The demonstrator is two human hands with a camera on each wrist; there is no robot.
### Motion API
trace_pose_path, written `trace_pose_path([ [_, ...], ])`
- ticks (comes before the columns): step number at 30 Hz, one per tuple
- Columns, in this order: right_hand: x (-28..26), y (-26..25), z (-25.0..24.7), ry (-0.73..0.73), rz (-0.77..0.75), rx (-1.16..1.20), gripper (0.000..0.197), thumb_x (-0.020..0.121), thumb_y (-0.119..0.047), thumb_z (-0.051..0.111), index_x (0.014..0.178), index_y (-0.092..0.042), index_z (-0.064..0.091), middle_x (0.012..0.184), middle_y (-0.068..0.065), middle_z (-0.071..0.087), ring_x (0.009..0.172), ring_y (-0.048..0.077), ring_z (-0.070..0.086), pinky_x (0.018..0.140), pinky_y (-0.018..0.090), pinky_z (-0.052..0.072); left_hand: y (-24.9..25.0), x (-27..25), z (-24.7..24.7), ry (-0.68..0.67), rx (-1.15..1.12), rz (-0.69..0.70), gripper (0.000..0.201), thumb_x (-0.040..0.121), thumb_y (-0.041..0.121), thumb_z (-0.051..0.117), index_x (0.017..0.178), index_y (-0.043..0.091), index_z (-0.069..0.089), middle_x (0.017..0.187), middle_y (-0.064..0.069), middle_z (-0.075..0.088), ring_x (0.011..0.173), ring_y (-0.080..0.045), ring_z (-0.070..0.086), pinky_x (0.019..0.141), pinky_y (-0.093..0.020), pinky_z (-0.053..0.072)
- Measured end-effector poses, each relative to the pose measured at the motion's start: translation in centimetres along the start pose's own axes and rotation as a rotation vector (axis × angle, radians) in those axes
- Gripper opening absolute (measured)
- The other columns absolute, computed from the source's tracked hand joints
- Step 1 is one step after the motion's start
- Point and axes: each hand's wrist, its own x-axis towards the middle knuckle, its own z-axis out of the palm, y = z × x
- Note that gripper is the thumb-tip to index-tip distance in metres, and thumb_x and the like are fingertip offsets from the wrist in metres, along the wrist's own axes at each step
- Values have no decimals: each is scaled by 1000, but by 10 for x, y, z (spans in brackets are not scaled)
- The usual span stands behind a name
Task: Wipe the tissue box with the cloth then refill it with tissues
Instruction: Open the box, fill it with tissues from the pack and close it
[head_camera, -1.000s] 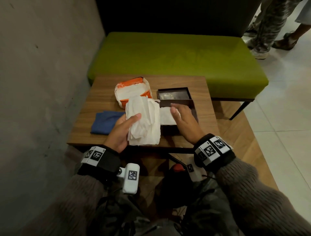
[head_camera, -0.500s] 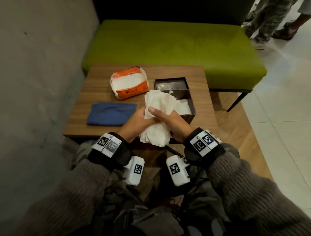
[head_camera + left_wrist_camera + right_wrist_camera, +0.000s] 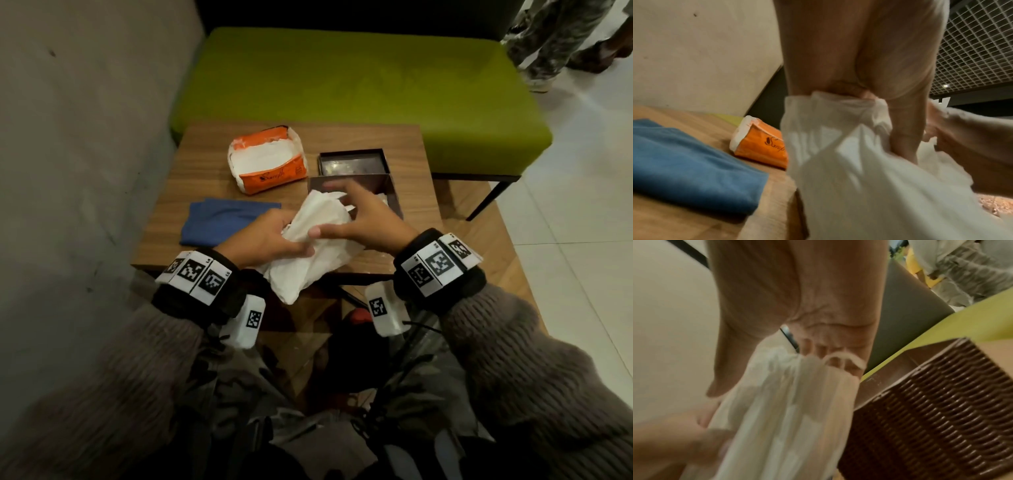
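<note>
A stack of white tissues (image 3: 308,267) (image 3: 849,178) (image 3: 787,410) lies slanted over the table's front edge, its far end pointing into the dark woven tissue box (image 3: 394,202) (image 3: 931,418). My left hand (image 3: 294,246) (image 3: 869,97) grips the stack from the left, fingers curled into it. At the far end, by the box opening, my right hand (image 3: 346,205) (image 3: 818,356) curls its fingers over the stack, with the thumb along its side. Some white tissue shows inside the box. The folded blue cloth (image 3: 222,222) (image 3: 684,170) lies at the left.
The box's lid (image 3: 352,163) lies just behind the box. An opened orange tissue pack (image 3: 270,173) (image 3: 762,146) sits at the back of the small wooden table (image 3: 342,137). Behind is a green bench (image 3: 342,85), a wall (image 3: 85,137) at the left, and a person's legs (image 3: 548,41) at the top right.
My right hand left the box, joined the left on the stack, then slid to its far end. The stack has swung toward the box opening.
</note>
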Motion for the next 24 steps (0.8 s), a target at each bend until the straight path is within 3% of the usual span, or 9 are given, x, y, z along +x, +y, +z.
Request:
trace_pose_path([
  [2, 0, 1, 3, -67, -48, -59, 52, 74, -29, 83, 117, -11, 62, 113, 4, 67, 103, 17, 63, 92, 39, 52, 5, 0, 1, -4, -9, 15, 33, 74, 17, 79, 103, 16, 64, 96, -4, 69, 88, -15, 66, 75, -28, 53],
  [5, -4, 10, 0, -10, -50, 118, 26, 81, -18, 76, 105, -14, 67, 108, 4, 70, 101, 18, 67, 94, 40, 52, 1, -3, 1, 132, -117, -15, 40, 77, 18, 75, 114, 17, 60, 104, 2, 67, 94, -11, 65, 77, -22, 54],
  [7, -8, 17, -7, 37, 6, 315, 26, 82, -15, 74, 107, -14, 66, 113, 7, 70, 104, 20, 68, 95, 44, 53, -5, -12, 5, 220, -463, -72, 44, 81, 18, 69, 123, 13, 55, 114, -2, 66, 104, -17, 63, 81, -23, 55],
  [9, -12, 20, -13, 52, 57, 469, 29, 84, -13, 71, 112, -12, 64, 115, 10, 70, 104, 23, 69, 95, 46, 53, -8, -21, 15, 199, -888, -79, 46, 87, 27, 59, 130, 12, 49, 124, -6, 63, 114, -22, 60, 88, -31, 54],
  [12, -15, 16, -6, 33, 51, 563, 38, 85, -15, 70, 122, -14, 59, 121, 7, 68, 110, 21, 66, 98, 43, 52, 3, -26, 28, 192, -1125, -77, 51, 85, 43, 46, 128, 16, 50, 126, -5, 63, 115, -18, 60, 94, -34, 52],
  [15, -18, 14, 6, 23, 42, 554, 51, 83, -28, 72, 130, -20, 53, 127, 1, 64, 117, 16, 62, 100, 39, 50, 14, -21, 40, 220, -1070, -70, 50, 87, 35, 53, 133, 15, 48, 127, -7, 62, 117, -21, 59, 97, -38, 49],
  [20, -17, 22, 7, 26, 174, 535, 41, 90, -21, 59, 131, -18, 50, 126, 1, 64, 116, 18, 60, 103, 43, 46, 10, -14, 39, 351, -971, -199, 38, 92, 12, 48, 130, 14, 47, 124, -6, 61, 109, -20, 60, 92, -36, 50],
  [22, -15, 22, 5, 48, 209, 434, 29, 93, -15, 52, 122, -19, 52, 117, 1, 63, 106, 17, 60, 94, 37, 50, 13, -8, 41, 357, -888, -231, 36, 92, 7, 42, 127, 13, 47, 120, -4, 60, 105, -18, 59, 86, -31, 50],
  [24, -9, 20, -4, 128, 249, 415, 19, 94, -10, 45, 106, -21, 56, 101, 0, 63, 88, 15, 60, 74, 29, 51, 15, 1, 39, 399, -782, -207, 38, 91, 1, 39, 126, 14, 46, 117, -3, 59, 104, -17, 58, 87, -31, 49],
])
